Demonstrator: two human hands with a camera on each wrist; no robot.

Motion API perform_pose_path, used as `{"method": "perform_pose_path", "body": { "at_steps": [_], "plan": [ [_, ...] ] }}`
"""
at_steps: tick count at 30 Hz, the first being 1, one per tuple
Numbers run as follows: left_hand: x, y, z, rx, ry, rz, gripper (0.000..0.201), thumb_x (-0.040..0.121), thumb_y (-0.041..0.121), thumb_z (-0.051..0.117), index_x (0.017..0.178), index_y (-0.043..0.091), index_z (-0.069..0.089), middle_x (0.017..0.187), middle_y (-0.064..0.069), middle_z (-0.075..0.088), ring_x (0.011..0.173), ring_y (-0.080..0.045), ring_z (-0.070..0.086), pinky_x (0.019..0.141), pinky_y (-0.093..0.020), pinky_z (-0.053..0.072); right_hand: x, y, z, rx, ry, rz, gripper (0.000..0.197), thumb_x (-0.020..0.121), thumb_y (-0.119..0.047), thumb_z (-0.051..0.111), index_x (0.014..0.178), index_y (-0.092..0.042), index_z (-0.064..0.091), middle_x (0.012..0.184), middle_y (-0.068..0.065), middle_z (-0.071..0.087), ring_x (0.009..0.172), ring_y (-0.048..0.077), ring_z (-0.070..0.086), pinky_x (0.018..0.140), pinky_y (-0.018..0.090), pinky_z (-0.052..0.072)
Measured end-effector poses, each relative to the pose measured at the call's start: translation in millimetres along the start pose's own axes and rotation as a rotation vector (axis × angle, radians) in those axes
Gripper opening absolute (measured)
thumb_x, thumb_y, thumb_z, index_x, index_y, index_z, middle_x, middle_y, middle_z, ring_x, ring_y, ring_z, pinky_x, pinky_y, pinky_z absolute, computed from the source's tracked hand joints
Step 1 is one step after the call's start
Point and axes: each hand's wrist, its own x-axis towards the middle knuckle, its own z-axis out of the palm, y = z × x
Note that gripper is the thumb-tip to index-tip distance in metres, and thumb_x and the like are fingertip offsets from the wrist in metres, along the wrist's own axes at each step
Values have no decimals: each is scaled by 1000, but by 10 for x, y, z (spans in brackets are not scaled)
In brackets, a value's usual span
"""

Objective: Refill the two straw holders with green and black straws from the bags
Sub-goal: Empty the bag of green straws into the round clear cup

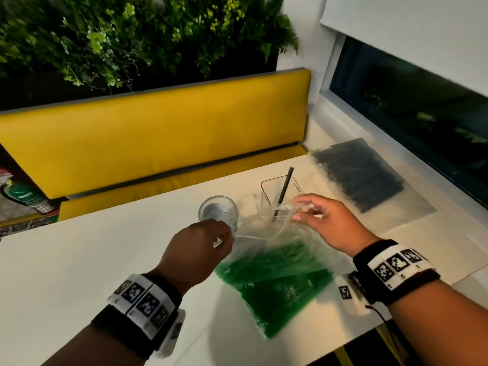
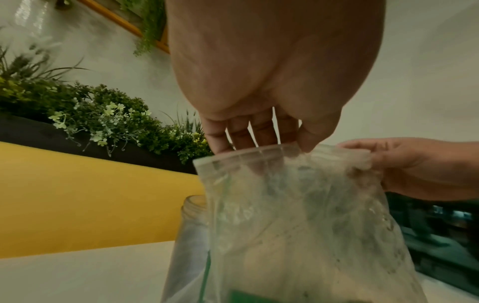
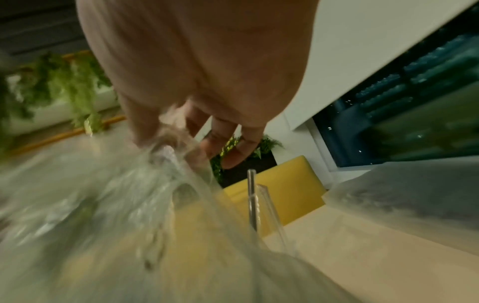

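Note:
A clear zip bag of green straws (image 1: 274, 281) lies on the white table (image 1: 79, 260) with its mouth lifted. My left hand (image 1: 200, 247) pinches the bag's left top edge (image 2: 249, 155). My right hand (image 1: 317, 220) pinches the right top edge (image 2: 362, 162), thumb against forefinger, other fingers loose. Just behind stand a round glass jar (image 1: 219, 210), with no straws showing in it, and a square clear holder (image 1: 281, 199) with one black straw (image 1: 286, 186). A bag of black straws (image 1: 361, 175) lies flat at the far right. The right wrist view is blurred; the bag's plastic (image 3: 129, 205) fills it.
A yellow bench seat (image 1: 158, 143) runs along the table's far side under a wall of plants (image 1: 132, 35). A dark window (image 1: 412, 109) lies to the right. The table's near edge (image 1: 343, 347) is close to my right forearm.

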Motion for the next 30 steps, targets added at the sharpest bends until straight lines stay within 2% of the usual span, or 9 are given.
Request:
{"method": "perform_pose_path", "body": {
  "at_steps": [5,10,14,17,19,21,24,27,30],
  "plan": [
    [-141,-232,-134,52,-170,-87,27,85,52,54,79,26,58,81,9,64,74,-11,61,69,-35,53,56,-62,-182,26,145,-55,17,87,-15,70,87,-32,71,90,-4,75,90,13,69,90,37,55],
    [60,-52,2,-185,-178,-55,46,85,62,58,123,36,61,118,11,66,106,-9,62,95,-28,49,15,-173,-35,158,-46,-97,21,88,-2,64,88,-22,71,95,2,73,95,15,67,87,25,53],
    [191,120,172,-553,-411,-140,13,93,18,65,98,7,71,83,-5,70,73,-17,64,69,-31,51,-53,-236,-10,-17,40,-100,21,89,0,63,95,-20,68,126,-8,58,121,2,52,103,16,40],
    [87,214,240,-765,-327,-287,15,87,10,71,77,6,61,63,-5,59,54,-18,58,52,-25,48,-258,-316,108,-35,390,7,14,89,-25,65,95,-22,52,109,3,56,99,18,59,87,21,47],
    [45,297,318,-730,-334,-319,23,84,27,75,74,15,58,62,-6,60,54,-19,62,55,-29,51,-358,-369,315,34,204,344,41,82,-60,63,95,-23,50,96,5,65,83,23,68,71,34,53],
    [9,360,400,-762,-373,-322,27,85,31,74,78,12,57,63,-10,61,55,-20,62,58,-35,53,-383,-324,505,153,10,615,48,79,-59,69,104,-20,56,94,6,70,72,21,71,65,36,56],
    [1,372,452,-851,-371,-349,25,82,31,75,74,16,57,66,-11,62,58,-24,62,59,-39,51,-281,-224,637,371,71,679,20,90,-23,69,104,-11,62,98,10,74,72,22,70,76,40,59],
    [16,348,448,-869,-366,-345,21,88,20,71,80,6,56,71,-12,61,61,-22,61,52,-29,48,-189,-217,725,542,17,733,20,93,-32,62,105,-16,61,111,12,70,92,32,71,86,47,57],
    [39,354,438,-798,-388,-299,14,93,12,62,92,-1,57,76,-9,63,62,-16,62,50,-27,48,-141,-252,847,606,-71,695,36,88,-30,71,117,-12,61,106,15,74,81,28,72,71,41,60]
  ]
}}
